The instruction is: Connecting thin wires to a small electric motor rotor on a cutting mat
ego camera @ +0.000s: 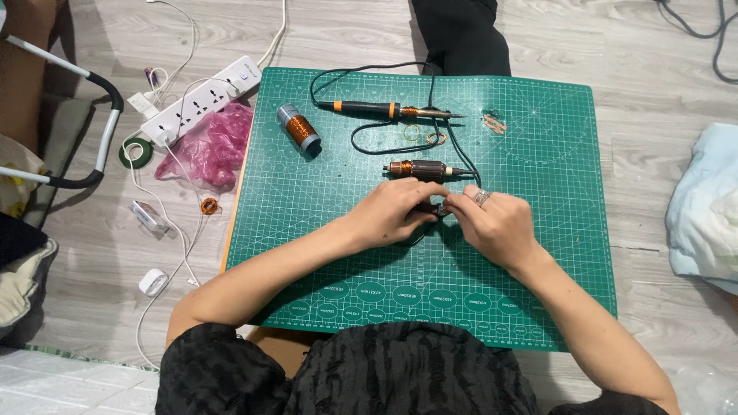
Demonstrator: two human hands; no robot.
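My left hand and my right hand meet over the middle of a green cutting mat. Between their fingertips they pinch a small dark part, mostly hidden by the fingers. My right hand wears a ring. Just beyond the hands lies a motor armature with copper windings. A soldering iron with a black and orange handle rests further back, its black cord looping across the mat. A spool of copper wire lies at the mat's left.
A white power strip with white cables, a pink plastic bag, a green tape roll and a small copper coil lie on the wooden floor to the left. Small copper bits sit on the mat. Light blue cloth is at right.
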